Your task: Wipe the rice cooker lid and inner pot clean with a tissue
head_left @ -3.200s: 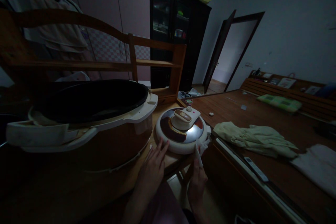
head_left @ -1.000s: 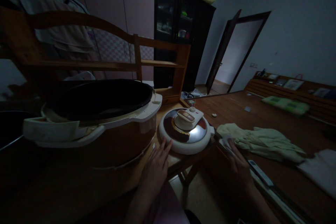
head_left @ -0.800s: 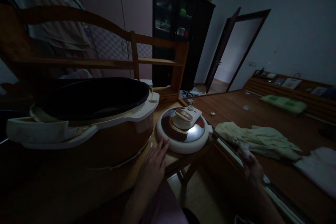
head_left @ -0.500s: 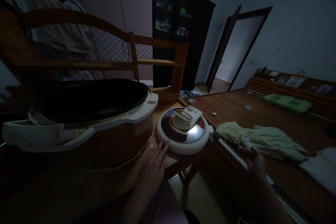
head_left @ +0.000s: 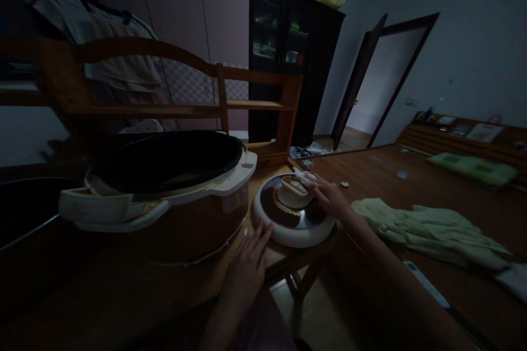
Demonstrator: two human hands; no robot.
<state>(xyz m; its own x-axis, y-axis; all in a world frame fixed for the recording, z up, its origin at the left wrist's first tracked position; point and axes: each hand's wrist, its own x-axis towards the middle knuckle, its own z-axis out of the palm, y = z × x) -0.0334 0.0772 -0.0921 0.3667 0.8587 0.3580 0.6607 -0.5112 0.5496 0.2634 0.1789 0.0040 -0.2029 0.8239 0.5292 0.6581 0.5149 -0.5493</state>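
A pressure cooker lid [head_left: 302,235], white-rimmed with a shiny, brown-patched top, lies on the wooden desk. Fingertips of my left hand [head_left: 249,255] rest on its near-left rim, with the fingers stretched out. My right hand [head_left: 329,196] is closed on a crumpled white tissue [head_left: 305,176] and presses it against the raised lid handle [head_left: 294,185]. That hand and forearm cover the lid's right side. Left of the lid stands the cooker body [head_left: 206,225], white-rimmed and uncovered, with a dark interior.
Behind the desk top rises a wooden shelf frame [head_left: 259,104]. To the right is a broad wooden surface [head_left: 370,170] bearing a pale green cloth [head_left: 424,227] and a remote control [head_left: 426,284]. A dark cabinet [head_left: 296,38] and a doorway [head_left: 368,77] are farther back.
My right hand has moved left with the tissue, from over the green cloth onto the lid handle. My left hand stays at the lid's rim. The view has shifted slightly.
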